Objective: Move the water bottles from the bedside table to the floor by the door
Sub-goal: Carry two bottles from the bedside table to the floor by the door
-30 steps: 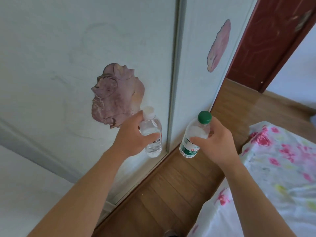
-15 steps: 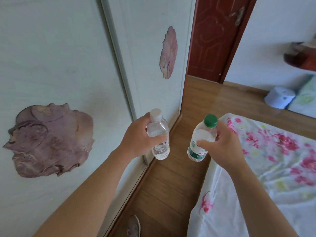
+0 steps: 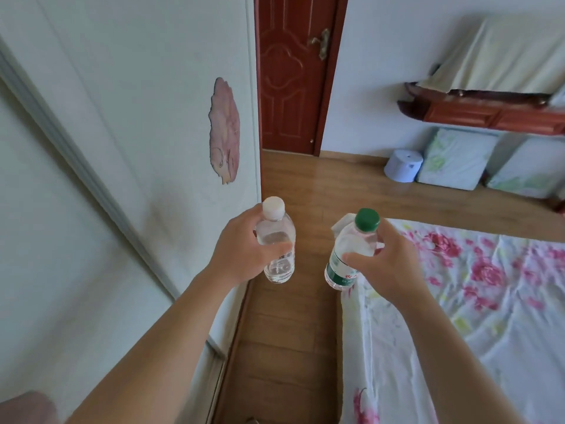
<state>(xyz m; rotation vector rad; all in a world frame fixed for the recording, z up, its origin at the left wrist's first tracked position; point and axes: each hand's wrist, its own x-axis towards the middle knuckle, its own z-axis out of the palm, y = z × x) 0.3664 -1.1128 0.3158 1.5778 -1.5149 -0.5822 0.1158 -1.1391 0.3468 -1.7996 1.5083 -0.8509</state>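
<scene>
Since the earlier frame the view has swung toward the door (image 3: pixel 295 71), now straight ahead; both bottles remain carried at chest height. Left hand (image 3: pixel 241 249) has fingers wrapped around the white-capped bottle (image 3: pixel 276 240); right hand (image 3: pixel 388 261) has fingers clamped on the green-capped bottle (image 3: pixel 351 252), which tilts slightly. Both are in the air over the wood floor (image 3: pixel 305 185), between wardrobe (image 3: pixel 137 117) and bed (image 3: pixel 474 286). Step looks like mid-carry. Next move likely: walk up to the door, crouch, set both upright on the floor beside it.

wooden floor (image 3: pixel 305 185) runs to a red-brown door (image 3: pixel 290 87) beside tall white panels (image 3: pixel 122 102).
</scene>
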